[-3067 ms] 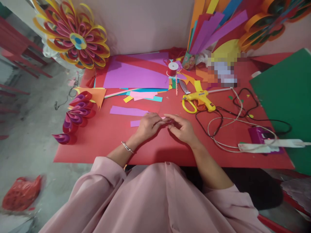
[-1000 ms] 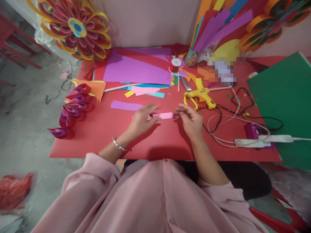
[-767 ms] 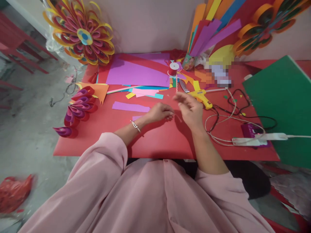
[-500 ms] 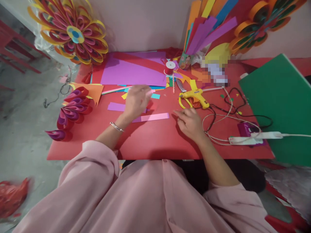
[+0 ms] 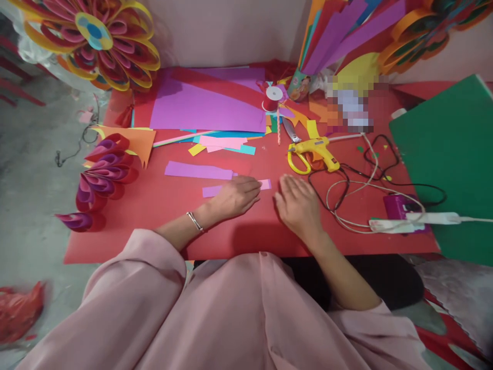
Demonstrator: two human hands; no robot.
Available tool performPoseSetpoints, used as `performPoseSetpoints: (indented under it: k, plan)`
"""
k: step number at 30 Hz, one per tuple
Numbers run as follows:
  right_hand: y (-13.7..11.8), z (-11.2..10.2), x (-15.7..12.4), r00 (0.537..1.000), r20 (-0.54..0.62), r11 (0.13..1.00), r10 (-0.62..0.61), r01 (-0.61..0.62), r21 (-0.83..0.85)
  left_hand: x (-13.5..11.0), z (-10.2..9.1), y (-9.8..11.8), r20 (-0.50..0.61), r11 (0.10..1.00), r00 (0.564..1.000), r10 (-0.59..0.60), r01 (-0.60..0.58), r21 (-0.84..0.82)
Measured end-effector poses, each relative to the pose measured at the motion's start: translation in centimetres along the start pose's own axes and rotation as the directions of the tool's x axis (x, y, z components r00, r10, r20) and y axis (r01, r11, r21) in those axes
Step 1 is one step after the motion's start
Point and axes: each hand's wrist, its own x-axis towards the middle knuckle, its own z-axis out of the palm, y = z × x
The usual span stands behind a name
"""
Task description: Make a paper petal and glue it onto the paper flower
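Note:
My left hand [image 5: 239,196] lies over a pink paper strip [image 5: 265,184] layered on a purple paper strip [image 5: 212,191]. Its fingers are stretched out and cover the middle of the strips. To the right, apart from the strip's end, my right hand [image 5: 299,206] rests on the red table with fingers extended and nothing seen in it. Just behind the left hand are more purple strips [image 5: 198,170]. Pink strips [image 5: 223,142] lie farther back. A yellow glue gun [image 5: 318,149] rests beyond the right hand, beside yellow-handled scissors [image 5: 299,163].
Curled purple and red paper petals [image 5: 102,174] stand at the left. A large paper flower [image 5: 94,32] leans on the wall. Purple sheets [image 5: 208,105] and a thread spool [image 5: 273,94] are at the back. Cables, a power strip [image 5: 393,224] and a green board [image 5: 450,174] occupy the right.
My left hand has come down from over the back strips onto the pink and purple strip. My right hand's fingers have straightened. The view has shifted slightly.

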Motion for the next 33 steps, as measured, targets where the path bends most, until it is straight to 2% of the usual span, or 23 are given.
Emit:
performPoseSetpoints:
  k: [2, 3, 6, 7, 10, 12, 15, 19, 20, 23, 24, 27, 28, 29, 31, 33]
  plan:
    - [-0.5, 0.6, 0.2, 0.990, 0.113, 0.994, -0.079, 0.070, 0.082, 0.0, 0.0, 0.2, 0.005, 1.000, 1.000, 0.001, -0.001, -0.001]
    - [-0.7, 0.9, 0.5, 0.986, 0.142, 0.992, -0.082, 0.068, 0.102, -0.1, -0.1, 0.3, 0.005, 1.000, 1.000, 0.004, -0.004, -0.004]
    - [-0.8, 1.2, 1.7, 0.997, 0.076, 0.996, 0.032, -0.039, 0.086, -0.1, -0.2, 0.5, 0.001, 1.000, 1.000, 0.012, -0.012, -0.012]
    - [-0.7, 1.3, 2.2, 0.997, 0.064, 0.995, 0.036, -0.042, 0.091, -0.1, -0.2, 0.5, 0.001, 1.000, 1.000, 0.007, -0.007, -0.017]
    - [-0.4, 1.5, 3.7, 0.981, 0.168, 0.986, -0.095, 0.069, 0.154, 0.0, -0.2, 0.6, 0.008, 1.000, 1.000, -0.017, 0.017, -0.024]
    - [-0.1, 1.5, 4.3, 0.981, 0.179, 0.988, -0.076, 0.051, 0.143, 0.0, -0.3, 0.5, 0.016, 1.000, 1.000, -0.014, 0.014, -0.022]
    - [0.2, 1.3, 4.3, 0.996, 0.090, 0.995, 0.001, -0.009, 0.096, 0.0, -0.2, 0.3, 0.013, 1.000, 1.000, 0.007, -0.007, -0.007]
    - [0.2, 0.9, 3.3, 0.970, 0.210, 0.990, -0.124, 0.107, 0.090, -0.1, 0.0, 0.1, -0.014, 0.998, 0.999, 0.042, -0.041, 0.047]
    - [0.2, 0.8, 3.2, 0.974, 0.205, 0.995, -0.093, 0.082, 0.063, -0.1, 0.1, 0.1, -0.023, 0.997, 0.998, 0.055, -0.053, 0.062]
    - [0.3, 0.7, 3.2, 0.996, 0.083, 1.000, 0.020, -0.020, -0.002, -0.1, 0.2, 0.0, -0.043, 0.994, 0.996, 0.077, -0.073, 0.076]
    - [0.3, 0.8, 3.3, 0.997, 0.073, 1.000, -0.004, 0.004, 0.008, -0.2, 0.3, 0.0, -0.048, 0.995, 0.996, 0.077, -0.073, 0.071]
    - [0.2, 1.0, 3.4, 0.974, 0.160, 0.985, -0.163, 0.151, 0.086, -0.2, 0.4, -0.1, -0.067, 0.994, 0.994, 0.081, -0.076, 0.074]
    - [0.2, 1.1, 3.4, 0.970, 0.171, 0.983, -0.172, 0.156, 0.099, -0.2, 0.4, -0.1, -0.074, 0.993, 0.993, 0.091, -0.085, 0.084]
    - [0.2, 1.2, 3.4, 0.978, 0.153, 0.986, -0.145, 0.131, 0.099, -0.3, 0.5, -0.2, -0.081, 0.991, 0.992, 0.101, -0.094, 0.093]
    - [0.4, 1.0, 3.4, 0.999, 0.041, 0.995, -0.031, 0.027, 0.093, -0.4, 0.6, -0.3, -0.091, 0.990, 0.989, 0.114, -0.105, 0.099]
    - [0.6, 0.5, 3.4, 0.995, -0.072, 0.990, 0.067, -0.058, 0.126, -0.4, 0.6, -0.4, -0.091, 0.992, 0.990, 0.106, -0.099, 0.083]
